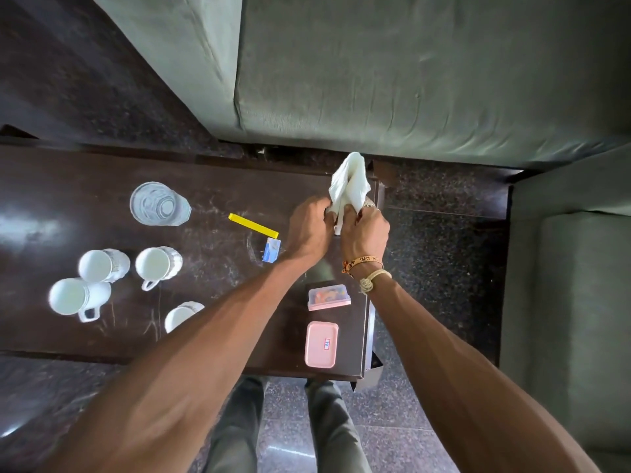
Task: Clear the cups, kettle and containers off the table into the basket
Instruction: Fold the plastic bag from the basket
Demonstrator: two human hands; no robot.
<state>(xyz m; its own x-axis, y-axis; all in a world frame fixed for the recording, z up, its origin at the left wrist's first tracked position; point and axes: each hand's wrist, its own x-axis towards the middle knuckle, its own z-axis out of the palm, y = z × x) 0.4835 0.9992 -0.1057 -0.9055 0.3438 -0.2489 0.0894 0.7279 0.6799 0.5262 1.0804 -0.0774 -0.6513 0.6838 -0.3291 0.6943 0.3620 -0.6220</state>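
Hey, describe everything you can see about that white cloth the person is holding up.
The white cloth is thin and soft-looking; whether it is fabric or paper tissue cannot be told. It is plain, crumpled and bunched into folds. Its lower end is pinched between the left hand and the right hand, and the rest fans out beyond them. It is held over the far right corner of the dark table, near the green sofa. Only the hands appear to touch it.

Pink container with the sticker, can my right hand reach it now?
Probably, once freed: the right hand grips the white cloth with the left hand, but nothing covers the pink container.
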